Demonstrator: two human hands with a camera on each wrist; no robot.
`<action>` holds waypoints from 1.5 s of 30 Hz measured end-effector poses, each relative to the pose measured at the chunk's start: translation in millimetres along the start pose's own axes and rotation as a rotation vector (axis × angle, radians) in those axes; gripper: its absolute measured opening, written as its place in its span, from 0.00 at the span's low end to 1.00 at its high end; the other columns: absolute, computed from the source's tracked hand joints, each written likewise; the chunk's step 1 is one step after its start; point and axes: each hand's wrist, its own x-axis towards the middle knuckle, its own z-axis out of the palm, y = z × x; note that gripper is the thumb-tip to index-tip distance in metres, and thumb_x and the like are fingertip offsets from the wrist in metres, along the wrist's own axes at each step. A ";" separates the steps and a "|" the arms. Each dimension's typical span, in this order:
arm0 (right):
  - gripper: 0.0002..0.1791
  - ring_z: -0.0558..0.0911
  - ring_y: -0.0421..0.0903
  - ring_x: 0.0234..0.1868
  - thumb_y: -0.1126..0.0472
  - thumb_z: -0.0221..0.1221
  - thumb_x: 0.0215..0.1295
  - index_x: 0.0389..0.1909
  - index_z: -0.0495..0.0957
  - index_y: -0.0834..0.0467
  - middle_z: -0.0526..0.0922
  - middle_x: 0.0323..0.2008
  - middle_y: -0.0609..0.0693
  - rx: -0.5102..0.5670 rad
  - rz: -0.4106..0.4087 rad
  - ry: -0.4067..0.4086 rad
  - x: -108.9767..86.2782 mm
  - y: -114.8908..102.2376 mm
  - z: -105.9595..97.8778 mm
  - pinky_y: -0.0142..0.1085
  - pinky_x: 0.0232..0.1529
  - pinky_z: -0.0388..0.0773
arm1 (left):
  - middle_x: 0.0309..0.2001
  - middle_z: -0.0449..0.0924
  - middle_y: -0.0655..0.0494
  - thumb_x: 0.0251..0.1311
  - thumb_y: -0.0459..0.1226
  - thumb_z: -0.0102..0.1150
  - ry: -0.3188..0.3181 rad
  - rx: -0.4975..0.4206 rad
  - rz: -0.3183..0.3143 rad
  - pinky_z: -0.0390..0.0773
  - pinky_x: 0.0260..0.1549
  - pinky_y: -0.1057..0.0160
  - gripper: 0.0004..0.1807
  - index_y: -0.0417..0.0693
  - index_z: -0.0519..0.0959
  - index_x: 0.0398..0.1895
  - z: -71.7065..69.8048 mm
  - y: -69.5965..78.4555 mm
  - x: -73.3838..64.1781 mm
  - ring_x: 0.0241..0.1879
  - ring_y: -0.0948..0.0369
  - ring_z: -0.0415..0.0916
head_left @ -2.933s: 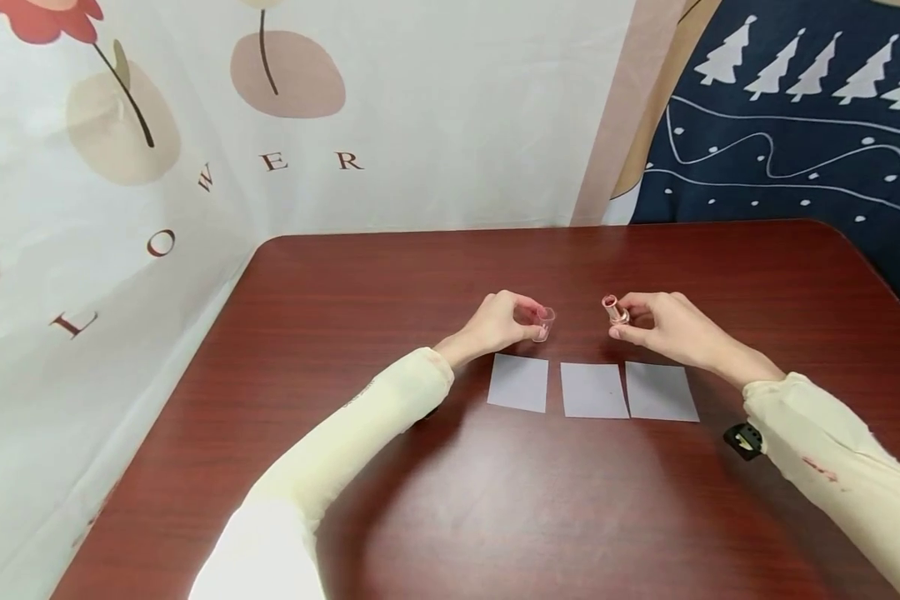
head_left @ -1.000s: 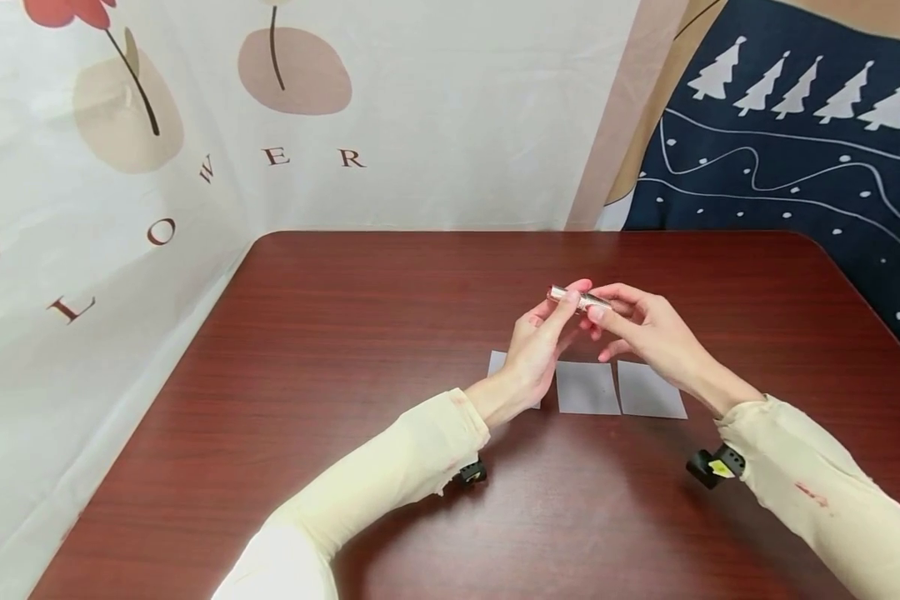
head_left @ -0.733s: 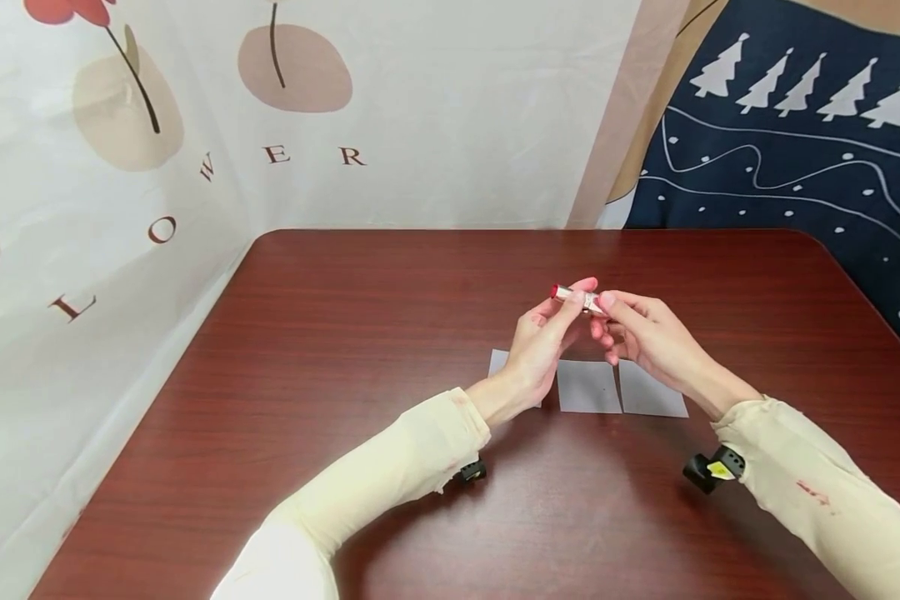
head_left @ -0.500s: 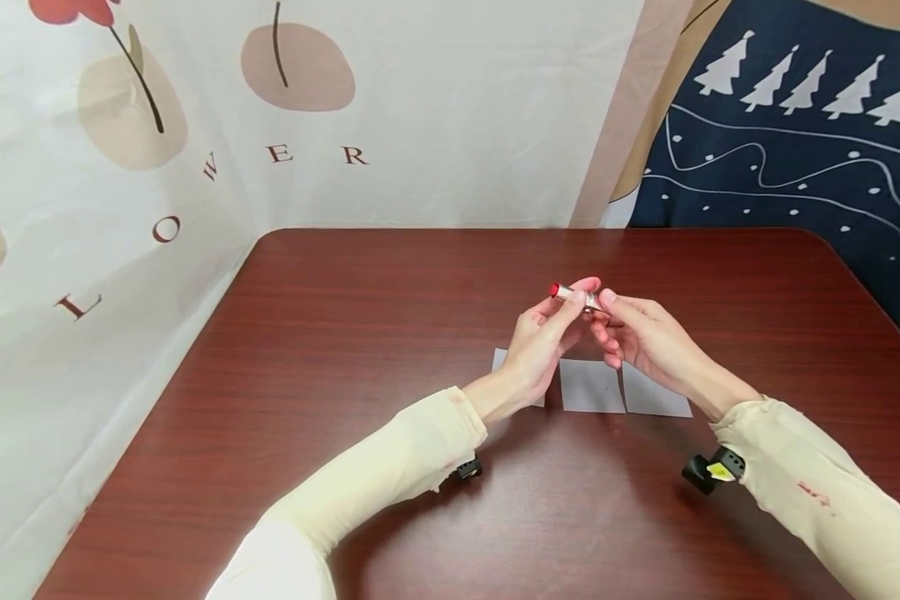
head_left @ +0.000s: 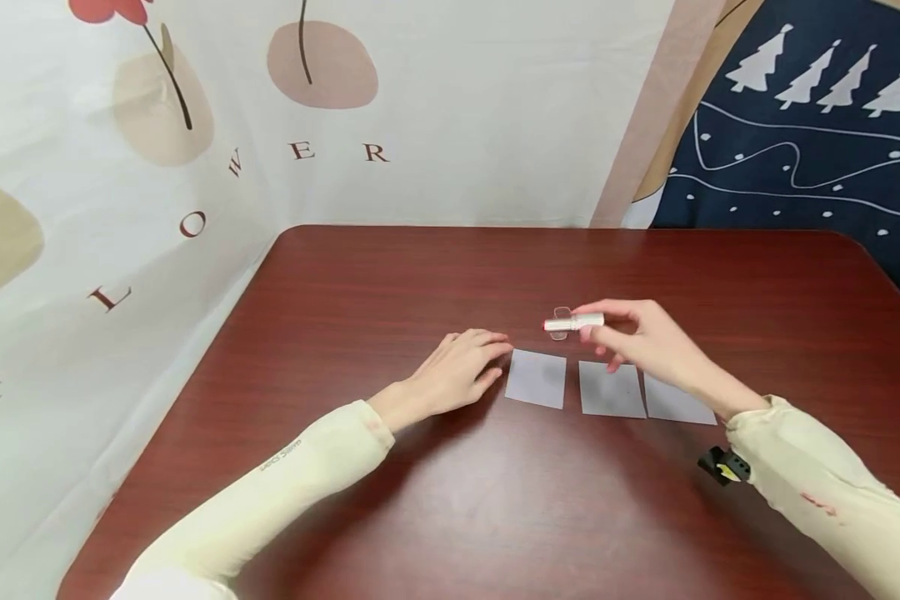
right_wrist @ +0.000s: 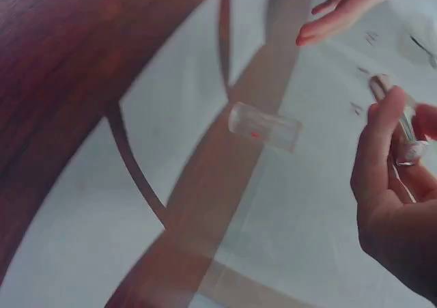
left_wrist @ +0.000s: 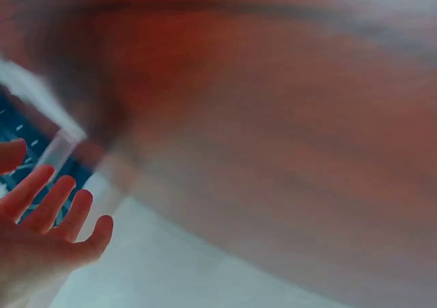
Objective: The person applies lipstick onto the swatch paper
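Note:
My right hand pinches a lipstick between thumb and fingers above the table, its red tip pointing left in the head view. Behind it the clear cap stands on the table, partly covered by the lipstick. The right wrist view shows the whole clear cap apart from the hand, and the lipstick within the fingers. My left hand holds nothing; its fingers are extended low over the table beside the left white paper. In the left wrist view the left hand's fingers are spread.
Two more white papers, the middle one and the right one, lie in the same row, the right one partly under the right hand. The dark red table ends at a printed cloth backdrop.
The clear cap, earlier in my left hand, now stands on the table. Both hands met on the lipstick and its red tip came out; then my left hand let go and moved left.

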 end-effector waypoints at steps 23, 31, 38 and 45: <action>0.12 0.70 0.39 0.23 0.69 0.61 0.54 0.41 0.81 0.64 0.75 0.23 0.43 -0.512 -0.374 -0.001 23.6 30.9 31.1 0.31 0.24 0.67 | 0.63 0.67 0.61 0.59 0.54 0.56 -0.151 0.046 -0.045 0.57 0.57 0.42 0.28 0.53 0.73 0.61 22.3 2.8 0.4 0.67 0.55 0.55; 0.12 0.72 0.40 0.25 0.69 0.61 0.54 0.40 0.81 0.64 0.79 0.29 0.48 -0.547 -0.406 0.004 26.0 32.4 34.8 0.33 0.27 0.70 | 0.62 0.68 0.63 0.58 0.54 0.57 -0.138 0.067 -0.045 0.57 0.57 0.42 0.28 0.54 0.73 0.60 23.1 1.9 1.0 0.67 0.55 0.55; 0.10 0.72 0.40 0.25 0.68 0.61 0.54 0.39 0.81 0.64 0.81 0.32 0.51 -0.576 -0.425 0.004 28.3 30.5 37.8 0.34 0.27 0.71 | 0.62 0.69 0.64 0.57 0.56 0.57 -0.113 0.094 -0.022 0.56 0.57 0.42 0.29 0.54 0.74 0.60 23.3 -0.2 3.9 0.67 0.56 0.54; 0.10 0.72 0.39 0.24 0.68 0.61 0.54 0.39 0.81 0.64 0.80 0.32 0.50 -0.589 -0.425 -0.012 30.3 28.7 38.3 0.33 0.26 0.71 | 0.62 0.68 0.63 0.58 0.56 0.56 -0.124 0.087 -0.025 0.57 0.57 0.43 0.29 0.54 0.73 0.61 24.0 -2.6 4.4 0.68 0.56 0.51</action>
